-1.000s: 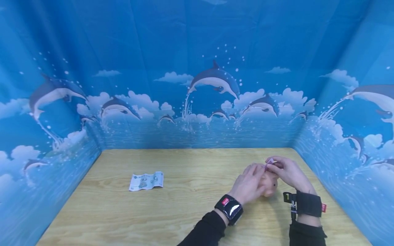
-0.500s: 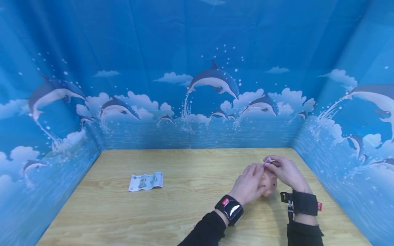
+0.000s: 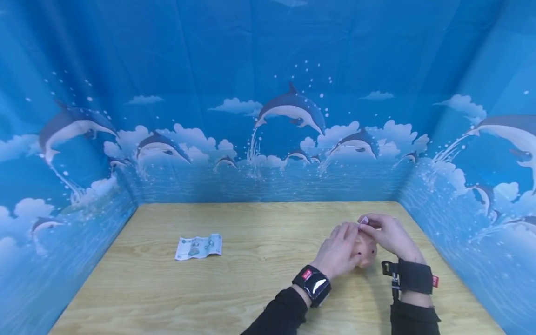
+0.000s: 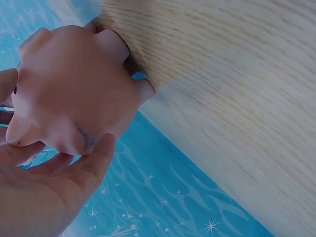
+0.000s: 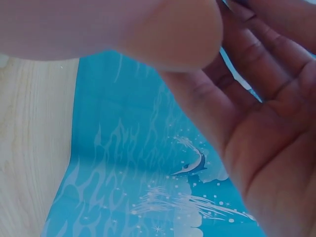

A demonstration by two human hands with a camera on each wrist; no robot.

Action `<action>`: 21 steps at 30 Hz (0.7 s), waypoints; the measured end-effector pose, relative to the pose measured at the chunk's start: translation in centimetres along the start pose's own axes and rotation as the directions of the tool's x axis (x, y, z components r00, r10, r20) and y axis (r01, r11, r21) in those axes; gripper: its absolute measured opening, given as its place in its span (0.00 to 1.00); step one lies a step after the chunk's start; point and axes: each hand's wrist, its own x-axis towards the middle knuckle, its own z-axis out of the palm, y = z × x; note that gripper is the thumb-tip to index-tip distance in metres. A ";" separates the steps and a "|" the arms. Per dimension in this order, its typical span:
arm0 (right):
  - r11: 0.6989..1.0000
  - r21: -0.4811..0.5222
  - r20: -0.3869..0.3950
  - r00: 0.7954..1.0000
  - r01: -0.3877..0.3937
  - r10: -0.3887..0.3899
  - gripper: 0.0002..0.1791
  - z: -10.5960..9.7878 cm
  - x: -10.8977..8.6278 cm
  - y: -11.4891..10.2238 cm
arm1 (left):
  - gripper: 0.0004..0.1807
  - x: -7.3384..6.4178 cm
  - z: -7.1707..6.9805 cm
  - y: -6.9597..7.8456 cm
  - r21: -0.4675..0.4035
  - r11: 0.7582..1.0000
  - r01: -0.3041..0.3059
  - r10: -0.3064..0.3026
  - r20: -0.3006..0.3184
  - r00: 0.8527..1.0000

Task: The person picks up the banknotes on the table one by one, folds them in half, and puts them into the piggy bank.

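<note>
The left hand (image 3: 337, 253) holds the pink piggy bank (image 3: 365, 251) from its side, thumb and fingers bent around the body, while the right hand (image 3: 391, 235) pinches a small pinkish slip (image 3: 364, 220) between thumb and fingertips at the top of the pig. The piggy bank stands on its feet toward the right of the wood-grain table (image 3: 251, 284), its dark eyes facing the person. Near a digit of the left hand, the left wrist view shows dark marks (image 4: 85, 136) on the pink surface, perhaps print, but nothing can be read there. A black band (image 3: 319, 291) around the left wrist carries a red label (image 3: 307, 274) with pale characters too small to make out; the black strap (image 3: 416, 277) on the right wrist has a red tab (image 3: 435, 281), its pale marking equally illegible. Well apart, on the table's left half, lies a creased greenish banknote (image 3: 204, 246), its printing too fine to read. Dolphins, clouds and water decorate the blue curtain (image 3: 209, 56) around the table, and black sleeves cover both forearms.
</note>
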 end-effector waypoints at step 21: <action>0.996 0.068 0.083 0.995 -0.064 0.058 0.24 0.0 0.0 -0.2 | 0.34 0.1 0.7 0.2 -0.022 0.998 0.051 -0.052 -0.014 0.999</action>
